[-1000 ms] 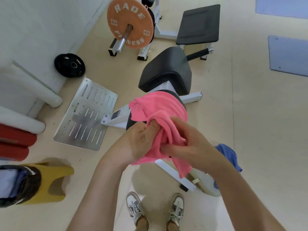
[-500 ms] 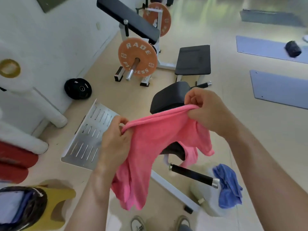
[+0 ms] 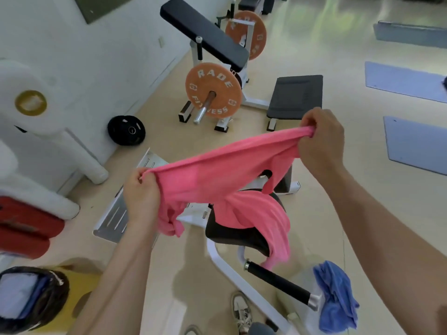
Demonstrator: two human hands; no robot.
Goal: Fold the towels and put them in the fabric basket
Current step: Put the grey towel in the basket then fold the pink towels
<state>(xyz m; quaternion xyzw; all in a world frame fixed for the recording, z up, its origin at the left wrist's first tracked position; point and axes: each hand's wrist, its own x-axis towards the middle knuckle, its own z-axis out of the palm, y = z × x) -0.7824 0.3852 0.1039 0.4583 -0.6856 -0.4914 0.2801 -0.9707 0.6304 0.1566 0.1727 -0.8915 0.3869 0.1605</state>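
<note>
The left hand (image 3: 141, 189) pinches one end of the pink towel's (image 3: 217, 175) top edge, fingers curled round it. The right hand (image 3: 321, 143), higher and farther right, grips the other end the same way. The edge is taut between them. The rest hangs bunched and twisted, its lower part draped on a gym machine's black seat pad (image 3: 237, 235). This looks like the spreading-out step, before any fold. Next the cloth needs lifting clear of the pad to hang flat, then its corners brought together. A blue towel (image 3: 336, 293) waits near right. The dark-rimmed fabric basket (image 3: 60, 286) sits near left.
</note>
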